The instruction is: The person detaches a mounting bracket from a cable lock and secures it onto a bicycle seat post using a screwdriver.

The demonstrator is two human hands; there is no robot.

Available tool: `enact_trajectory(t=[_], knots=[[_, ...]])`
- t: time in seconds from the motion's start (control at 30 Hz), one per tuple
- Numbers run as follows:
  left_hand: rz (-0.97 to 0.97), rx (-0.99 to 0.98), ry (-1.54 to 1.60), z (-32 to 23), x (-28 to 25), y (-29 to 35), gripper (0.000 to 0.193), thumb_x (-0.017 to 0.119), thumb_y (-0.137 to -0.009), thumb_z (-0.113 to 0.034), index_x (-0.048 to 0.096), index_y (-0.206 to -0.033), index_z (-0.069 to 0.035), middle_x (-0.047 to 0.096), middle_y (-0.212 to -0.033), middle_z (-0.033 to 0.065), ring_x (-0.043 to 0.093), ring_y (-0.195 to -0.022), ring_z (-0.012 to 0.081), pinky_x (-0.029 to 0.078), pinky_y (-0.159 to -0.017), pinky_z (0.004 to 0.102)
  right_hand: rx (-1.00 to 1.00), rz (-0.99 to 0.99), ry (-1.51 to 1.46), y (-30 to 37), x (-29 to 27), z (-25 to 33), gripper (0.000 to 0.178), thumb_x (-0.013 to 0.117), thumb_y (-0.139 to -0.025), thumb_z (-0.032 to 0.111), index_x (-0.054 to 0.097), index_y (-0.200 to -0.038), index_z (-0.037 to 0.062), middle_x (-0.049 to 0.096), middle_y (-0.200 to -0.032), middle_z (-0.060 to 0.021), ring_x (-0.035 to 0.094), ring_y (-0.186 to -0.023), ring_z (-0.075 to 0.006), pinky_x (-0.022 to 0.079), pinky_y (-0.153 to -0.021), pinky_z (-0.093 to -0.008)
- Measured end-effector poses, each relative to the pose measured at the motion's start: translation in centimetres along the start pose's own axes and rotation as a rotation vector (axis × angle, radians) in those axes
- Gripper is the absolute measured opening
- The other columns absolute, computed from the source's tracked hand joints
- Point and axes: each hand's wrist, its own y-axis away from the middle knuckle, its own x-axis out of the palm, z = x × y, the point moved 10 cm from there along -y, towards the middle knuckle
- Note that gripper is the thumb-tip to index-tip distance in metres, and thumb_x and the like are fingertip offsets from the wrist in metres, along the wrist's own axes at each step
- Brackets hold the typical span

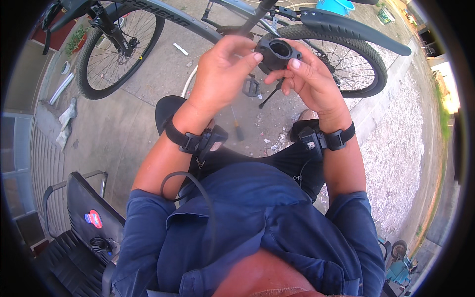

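A black ring-shaped clamp (268, 60) with a round hole through it is held up in front of me, between both hands. My left hand (217, 74) pinches its left side, thumb on the near face and fingers partly hidden behind. On the other side, my right hand (315, 78) grips the rim between thumb and fingers, its lower fingers curled beneath. Just beyond the hands stands a bicycle (168, 21) with a dark grey frame. Below the clamp, a pedal (251, 87) of the bicycle shows. A screwdriver (239, 131) with a yellowish handle lies on the ground between my feet.
The front wheel (88, 69) is at the far left, the rear wheel (372, 76) at the far right under a black mudguard (354, 29). A black chair (91, 198) stands at my left. Farther off are a blue bucket (336, 6) and a white strip (180, 48).
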Motion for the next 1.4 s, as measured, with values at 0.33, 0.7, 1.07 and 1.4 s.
enact_trajectory(t=[0.33,0.7,1.07,1.4], knots=[[0.079,-0.092,0.004,1.0,1.7,-0.6,0.029,0.072,-0.091,-0.019,0.062,-0.111,-0.001,0.064,-0.092,0.0021,0.055,-0.076,0.0048,0.045,-0.066,0.0193,0.165,-0.147,0.008,-0.9,-2.2,-1.9,0.041,0.055,-0.098,0.034,0.061,-0.117,-0.0012,0.068,-0.101,-0.0092,0.065,-0.07,-0.0178,0.043,-0.052,-0.0234],[0.168,-0.379,0.187,3.4,3.2,-1.7,0.051,0.061,-0.094,-0.049,0.064,-0.105,0.0,0.067,-0.083,0.0073,0.042,-0.052,0.0035,0.032,-0.046,0.0187,0.107,-0.184,0.015,-2.3,-2.7,-1.5,0.037,0.058,-0.097,0.031,0.061,-0.116,-0.0001,0.067,-0.104,-0.0074,0.065,-0.08,-0.0153,0.046,-0.06,-0.023],[0.196,-0.424,0.227,4.5,4.2,-3.7,0.049,0.059,-0.094,-0.05,0.066,-0.098,-0.002,0.067,-0.08,0.0053,0.04,-0.049,0.0035,0.027,-0.043,0.0192,0.201,-0.12,0.36,-4.3,-3.8,-1.8,0.046,0.062,-0.093,0.043,0.063,-0.117,0.0036,0.066,-0.099,-0.0042,0.059,-0.083,-0.0108,0.046,-0.062,-0.0235],[0.279,-0.365,0.19,5.2,7.4,-10.7,0.051,0.06,-0.093,-0.05,0.068,-0.108,-0.001,0.069,-0.076,0.0061,0.034,-0.048,0.0035,0.023,-0.043,0.0208,0.043,-0.16,0.446,-9.8,-8.0,1.2,0.046,0.056,-0.097,0.042,0.064,-0.114,-0.0002,0.066,-0.089,-0.0039,0.058,-0.069,-0.0095,0.045,-0.056,-0.0233]])
